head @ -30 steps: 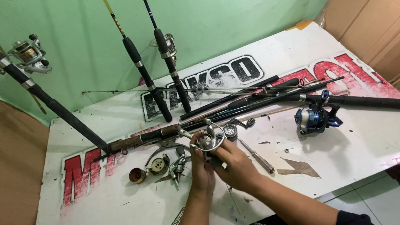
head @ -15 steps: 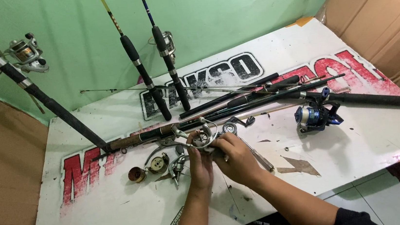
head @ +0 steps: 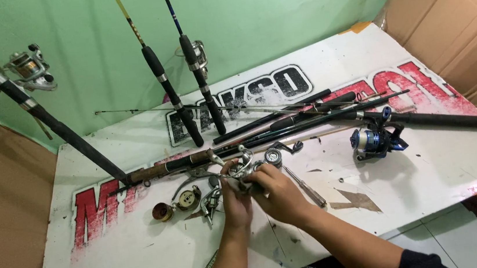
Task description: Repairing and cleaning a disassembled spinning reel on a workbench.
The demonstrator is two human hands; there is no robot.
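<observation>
While both hands meet over the white table, the silver reel body sits pinched between them, its upper part poking out above the fingertips. The left hand clenches it from the side nearest the small loose reel parts, and the right hand wraps around it from the other side. A blue reel lies well apart to the right, beside the dark rods.
</observation>
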